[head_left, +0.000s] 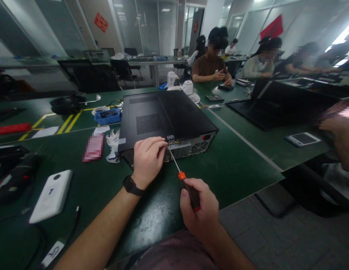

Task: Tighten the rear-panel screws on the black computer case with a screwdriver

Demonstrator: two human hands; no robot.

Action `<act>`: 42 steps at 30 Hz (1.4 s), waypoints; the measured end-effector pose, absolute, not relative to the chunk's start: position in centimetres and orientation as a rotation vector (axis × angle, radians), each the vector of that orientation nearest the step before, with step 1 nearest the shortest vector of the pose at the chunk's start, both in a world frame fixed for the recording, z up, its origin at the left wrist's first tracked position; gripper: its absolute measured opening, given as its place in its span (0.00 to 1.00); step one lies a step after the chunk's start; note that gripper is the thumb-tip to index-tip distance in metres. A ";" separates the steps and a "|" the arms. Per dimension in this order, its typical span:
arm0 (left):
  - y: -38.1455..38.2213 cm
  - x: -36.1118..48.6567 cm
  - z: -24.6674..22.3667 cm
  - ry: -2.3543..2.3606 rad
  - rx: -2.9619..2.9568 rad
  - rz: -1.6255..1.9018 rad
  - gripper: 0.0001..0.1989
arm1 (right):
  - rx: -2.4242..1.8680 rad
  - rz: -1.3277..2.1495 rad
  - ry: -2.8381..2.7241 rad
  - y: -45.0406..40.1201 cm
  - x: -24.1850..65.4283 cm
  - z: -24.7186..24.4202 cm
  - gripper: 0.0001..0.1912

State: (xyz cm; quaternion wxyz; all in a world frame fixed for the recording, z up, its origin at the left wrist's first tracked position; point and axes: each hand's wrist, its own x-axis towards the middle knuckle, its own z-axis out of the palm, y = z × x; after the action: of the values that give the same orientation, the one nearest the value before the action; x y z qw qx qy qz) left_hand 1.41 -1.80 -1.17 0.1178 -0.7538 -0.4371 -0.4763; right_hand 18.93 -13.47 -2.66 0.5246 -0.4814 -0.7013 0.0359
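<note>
A black desktop computer case (174, 108) lies flat on the green table, its metal rear panel with ports and a fan grille facing me. My right hand (201, 204) is closed around the dark and orange handle of a screwdriver (181, 175). The shaft points up and away, its tip at the upper edge of the rear panel. Beside that tip, my left hand (149, 153) rests against the case's rear edge with fingers curled and pinched together. Whatever may be between those fingertips is hidden. A black watch is on the left wrist.
White gloves (113, 146) and a blue bin (107, 117) sit left of the case. Nearer are a white power bank (52, 197) and a cable (74, 225). On the right are a laptop (264, 101) and a phone (303, 139). Several people sit around the tables.
</note>
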 end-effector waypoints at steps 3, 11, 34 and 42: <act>-1.8 1.4 -1.2 -1.275 -2.204 -1.376 0.04 | -1.153 0.098 -1.677 -13.5 19.0 -2.8 0.10; -1.8 1.2 -1.3 -1.267 -2.210 -1.384 0.05 | -1.142 0.106 -1.673 -13.4 18.9 -2.8 0.10; -1.9 1.3 -1.1 -1.268 -2.188 -1.411 0.03 | -1.126 0.124 -1.649 -13.4 18.8 -3.2 0.11; -1.9 1.3 -1.0 -1.269 -2.191 -1.417 0.03 | -1.130 0.115 -1.655 -13.5 18.8 -2.9 0.10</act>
State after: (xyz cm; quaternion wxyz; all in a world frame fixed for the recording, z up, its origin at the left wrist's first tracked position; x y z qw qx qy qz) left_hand 1.26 -1.92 -1.00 0.1195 -0.7497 -0.4343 -0.4848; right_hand 18.82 -13.52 -2.91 0.5372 -0.4747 -0.6955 0.0482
